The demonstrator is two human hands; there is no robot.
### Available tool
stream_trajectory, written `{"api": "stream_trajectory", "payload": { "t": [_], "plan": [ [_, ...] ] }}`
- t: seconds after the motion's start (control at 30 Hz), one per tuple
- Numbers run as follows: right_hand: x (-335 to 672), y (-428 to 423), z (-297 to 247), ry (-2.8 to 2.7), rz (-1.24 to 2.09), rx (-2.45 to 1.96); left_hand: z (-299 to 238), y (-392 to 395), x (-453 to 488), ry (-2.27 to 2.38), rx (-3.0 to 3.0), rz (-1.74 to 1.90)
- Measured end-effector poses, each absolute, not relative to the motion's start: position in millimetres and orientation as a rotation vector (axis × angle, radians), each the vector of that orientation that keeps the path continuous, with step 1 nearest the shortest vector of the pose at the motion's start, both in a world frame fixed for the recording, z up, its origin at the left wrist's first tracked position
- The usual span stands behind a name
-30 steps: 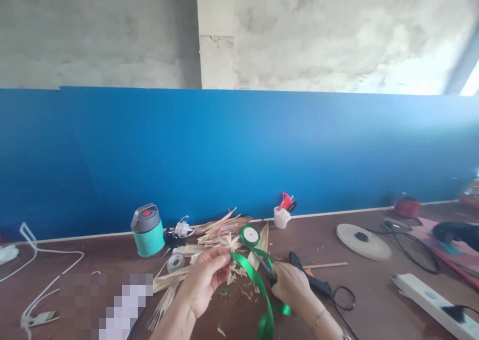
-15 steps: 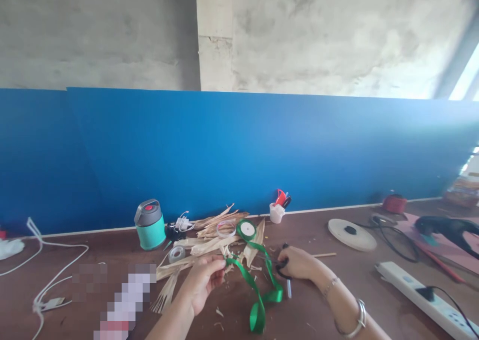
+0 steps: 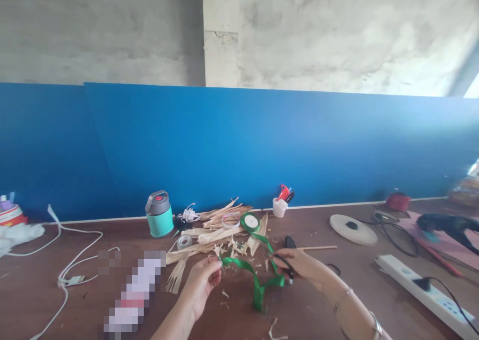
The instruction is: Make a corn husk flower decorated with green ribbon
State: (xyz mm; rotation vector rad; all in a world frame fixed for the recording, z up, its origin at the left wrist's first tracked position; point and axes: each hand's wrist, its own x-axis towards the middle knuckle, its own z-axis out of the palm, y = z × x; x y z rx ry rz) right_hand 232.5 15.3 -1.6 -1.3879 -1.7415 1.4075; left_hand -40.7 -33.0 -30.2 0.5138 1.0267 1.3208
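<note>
My left hand point(image 3: 202, 280) pinches the free end of a green satin ribbon point(image 3: 258, 280) between thumb and fingertips. The ribbon sags in a loop toward the tabletop, then runs back up to its round spool point(image 3: 250, 222) with a white centre. My right hand point(image 3: 297, 265) is closed around black-handled scissors point(image 3: 285, 264), close beside the ribbon's right-hand stretch; their blades are hard to make out. Dry husk strips point(image 3: 220, 235) lie spread behind the ribbon, between the hands. A roll of clear tape point(image 3: 184, 241) sits left of the spool.
A teal container with grey lid point(image 3: 159, 215) and a white cup of tools point(image 3: 280, 207) stand near the blue partition point(image 3: 262, 140). Rightward are a round white lid point(image 3: 354, 229), a power strip point(image 3: 426, 290) and black cables. White cords point(image 3: 67, 260) trail at left.
The view has shifted slightly left. My right hand with the scissors has turned, and the blades no longer point across toward my left hand. The ribbon's loop hangs higher and smaller.
</note>
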Motion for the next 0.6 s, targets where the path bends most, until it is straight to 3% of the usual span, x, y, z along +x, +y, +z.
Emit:
{"api": "stream_trajectory", "payload": {
  "t": [0.33,0.47,0.6],
  "plan": [
    [209.9,20.2,3.2,-1.323,2.024,-0.879,12.7,-39.3,-16.1,0.578,0.858,1.075],
    [202.3,21.5,6.2,-1.329,2.071,-0.801,19.3,-31.1,-2.8,0.567,0.918,0.99],
    [218.2,19.8,17.6,-1.256,1.918,-0.724,10.4,-24.8,-0.4,0.633,0.852,1.068]
  ]
}}
